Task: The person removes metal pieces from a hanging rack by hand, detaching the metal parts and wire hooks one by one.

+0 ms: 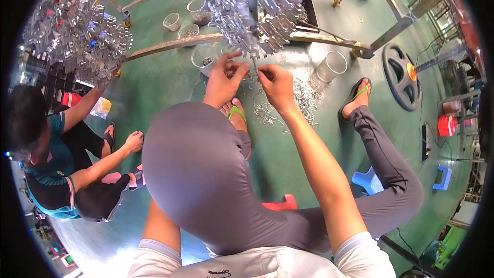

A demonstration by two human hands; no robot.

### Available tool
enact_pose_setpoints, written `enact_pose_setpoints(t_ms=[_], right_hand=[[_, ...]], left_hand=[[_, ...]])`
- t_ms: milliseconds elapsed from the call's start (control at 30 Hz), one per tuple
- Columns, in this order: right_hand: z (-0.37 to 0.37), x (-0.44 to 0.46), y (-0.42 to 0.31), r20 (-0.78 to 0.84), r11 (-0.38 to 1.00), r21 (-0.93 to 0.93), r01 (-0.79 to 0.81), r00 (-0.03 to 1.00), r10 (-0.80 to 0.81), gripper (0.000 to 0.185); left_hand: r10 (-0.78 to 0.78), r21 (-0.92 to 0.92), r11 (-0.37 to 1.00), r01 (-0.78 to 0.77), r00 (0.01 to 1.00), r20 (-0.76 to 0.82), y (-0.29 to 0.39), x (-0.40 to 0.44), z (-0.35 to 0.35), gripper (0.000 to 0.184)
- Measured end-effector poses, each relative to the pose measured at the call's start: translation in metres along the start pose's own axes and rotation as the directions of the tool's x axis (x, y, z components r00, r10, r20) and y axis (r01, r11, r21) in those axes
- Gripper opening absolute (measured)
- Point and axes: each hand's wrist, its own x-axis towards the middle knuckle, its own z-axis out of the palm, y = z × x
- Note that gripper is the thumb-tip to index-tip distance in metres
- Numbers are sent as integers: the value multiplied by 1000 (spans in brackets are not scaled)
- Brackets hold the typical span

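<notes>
A dense hanging cluster of shiny metal parts (257, 10) fills the top centre. Just below its lower tip, my left hand (225, 80) is raised with fingers curled and thumb toward them; whatever lies between them is too small to name. My right hand (276, 85) pinches at the lower end of a thin rod (254, 64) under the cluster, thumb and forefinger together. Small metal hooks (303, 100) lie scattered on the green floor beneath and to the right of my right hand. A clear plastic cup (204, 57) with small parts stands behind my left hand.
A co-worker (46, 149) sits at the left by another metal cluster (77, 36). A rusty frame rail (175, 46) crosses ahead. An empty clear cup (332, 67) stands at the right, near a grey handwheel (402, 76). Blue stools and a red one are around my legs.
</notes>
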Motion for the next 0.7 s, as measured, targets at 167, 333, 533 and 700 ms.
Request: enact_pose_setpoints(t_ms=[167, 333, 533, 700], right_hand=[[-2, 24, 9, -7, 994, -106, -6, 1000, 6, 15], [4, 36, 8, 34, 989, -147, 12, 999, -7, 16], [2, 53, -6, 212, 944, -296, 149, 973, -87, 21], [7, 66, -33, 225, 888, -455, 61, 973, 48, 26]], left_hand=[[121, 443, 888, -126, 992, 38, -37, 15, 8, 32], [245, 523, 818, -241, 968, 63, -55, 37, 10, 24], [344, 493, 817, -300, 939, 2, -65, 45, 9, 19], [388, 533, 792, -298, 919, -63, -75, 47, 10, 16]])
